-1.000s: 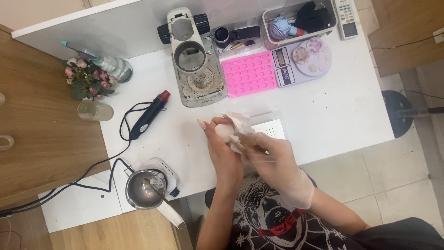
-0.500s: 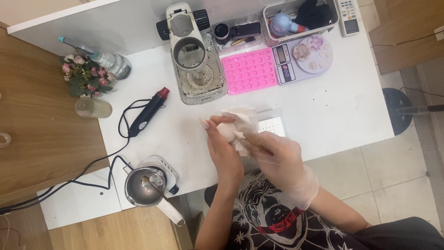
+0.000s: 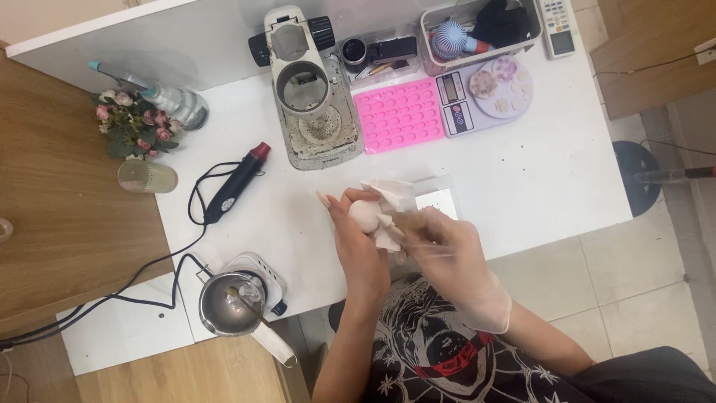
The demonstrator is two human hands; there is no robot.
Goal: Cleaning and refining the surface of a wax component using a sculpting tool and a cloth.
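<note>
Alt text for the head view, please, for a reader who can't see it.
Seen from above, a person's bare left hand holds a small pale round object wrapped in white tissue, while the gloved right hand works on it over a white table. A pink mould, scale and heat gun lie around.

On the white table (image 3: pixel 522 172), a pink mould (image 3: pixel 400 113) with rows of round hollows lies at about twelve o'clock, touching a small kitchen scale (image 3: pixel 486 93) at one o'clock that carries pale flower-shaped pieces, with a grey bin (image 3: pixel 477 26) of odds and ends just behind the scale. A worn white machine (image 3: pixel 309 97) with a round opening stands at eleven o'clock beside the mould, and a black heat gun (image 3: pixel 237 181) with a red tip lies at nine o'clock, its cord trailing off the table edge. A bunch of pink flowers (image 3: pixel 134 123) and a clear cup (image 3: pixel 147 177) sit at ten o'clock on the wooden top, while a steel pot (image 3: pixel 227 304) rests on a small white hotplate (image 3: pixel 261 275) at seven o'clock.
</note>
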